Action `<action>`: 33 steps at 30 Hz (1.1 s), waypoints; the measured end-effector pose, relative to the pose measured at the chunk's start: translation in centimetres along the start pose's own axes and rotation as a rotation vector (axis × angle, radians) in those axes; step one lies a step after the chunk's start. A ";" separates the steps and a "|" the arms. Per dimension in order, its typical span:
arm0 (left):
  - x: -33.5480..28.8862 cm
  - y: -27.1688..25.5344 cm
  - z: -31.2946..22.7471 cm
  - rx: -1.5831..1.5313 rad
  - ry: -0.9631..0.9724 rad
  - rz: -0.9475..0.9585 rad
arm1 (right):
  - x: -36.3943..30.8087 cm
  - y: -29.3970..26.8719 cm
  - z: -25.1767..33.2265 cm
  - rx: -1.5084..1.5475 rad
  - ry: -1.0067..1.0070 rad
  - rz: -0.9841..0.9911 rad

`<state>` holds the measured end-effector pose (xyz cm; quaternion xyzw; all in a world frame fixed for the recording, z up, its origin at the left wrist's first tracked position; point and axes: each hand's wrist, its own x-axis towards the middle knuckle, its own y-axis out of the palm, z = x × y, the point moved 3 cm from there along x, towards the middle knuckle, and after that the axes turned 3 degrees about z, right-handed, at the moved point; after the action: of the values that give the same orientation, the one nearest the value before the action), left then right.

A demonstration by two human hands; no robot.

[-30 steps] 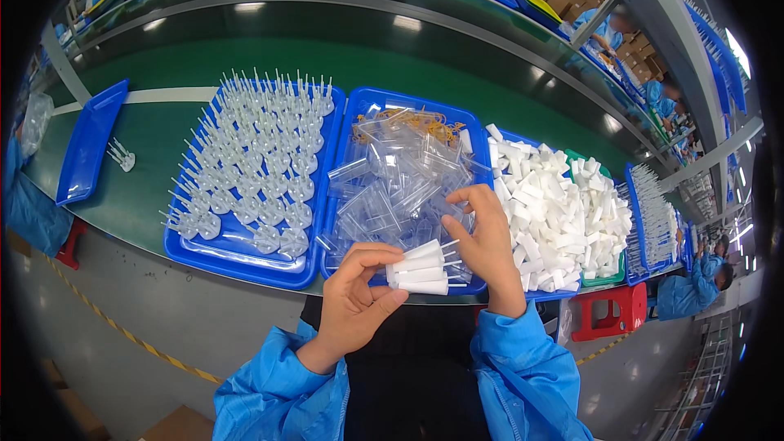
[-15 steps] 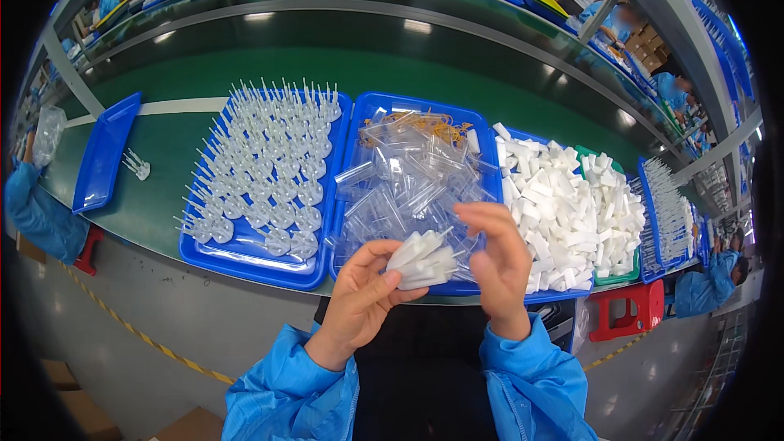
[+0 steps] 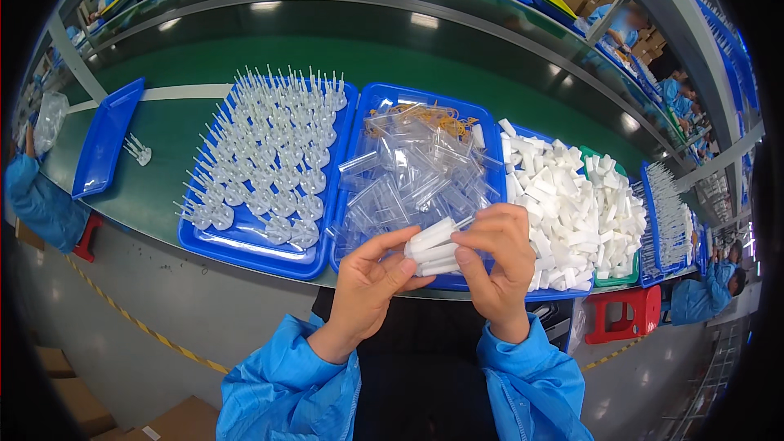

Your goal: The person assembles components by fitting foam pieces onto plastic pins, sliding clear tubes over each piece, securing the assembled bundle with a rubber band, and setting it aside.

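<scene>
Between my hands is a small bundle of white sleeve-like pieces [image 3: 433, 247]. My left hand [image 3: 366, 287] grips its left end between thumb and fingers. At the other end my right hand [image 3: 500, 265] has thumb and fingertips pinched against the bundle's edge, near a thin clear prong. What exactly the right fingertips hold is partly hidden. Just beyond the hands lie clear flat plastic bags [image 3: 400, 184] and yellow rubber bands [image 3: 445, 121] in a blue tray [image 3: 495, 139]. Loose white pieces [image 3: 547, 196] are heaped to the right.
A blue tray [image 3: 245, 257] at left holds rows of white clusters with upright prongs [image 3: 269, 155]. One similar cluster [image 3: 139, 149] lies beside a tilted blue tray [image 3: 106, 139]. A red stool [image 3: 625, 314] stands right, below the table. Co-workers sit at both sides.
My right hand has closed in from the right, its fingers now pinched at the bundle. The bundle and my left hand have shifted slightly right and up.
</scene>
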<state>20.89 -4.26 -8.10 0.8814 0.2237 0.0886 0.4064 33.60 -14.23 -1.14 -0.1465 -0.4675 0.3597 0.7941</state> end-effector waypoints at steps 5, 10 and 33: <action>0.3 -0.4 0.1 0.151 0.168 -0.028 | 0.1 0.1 -0.2 0.147 0.213 -0.007; 0.8 -0.1 0.1 0.157 0.193 0.010 | -0.3 0.2 -0.8 0.171 0.150 -0.046; 0.3 0.0 0.2 0.166 0.185 0.075 | -2.1 -0.9 -4.7 -0.062 0.271 0.012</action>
<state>21.18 -4.27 -8.20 0.9079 0.2338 0.1658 0.3059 37.39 -15.87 -4.40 -0.2211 -0.3660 0.3267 0.8429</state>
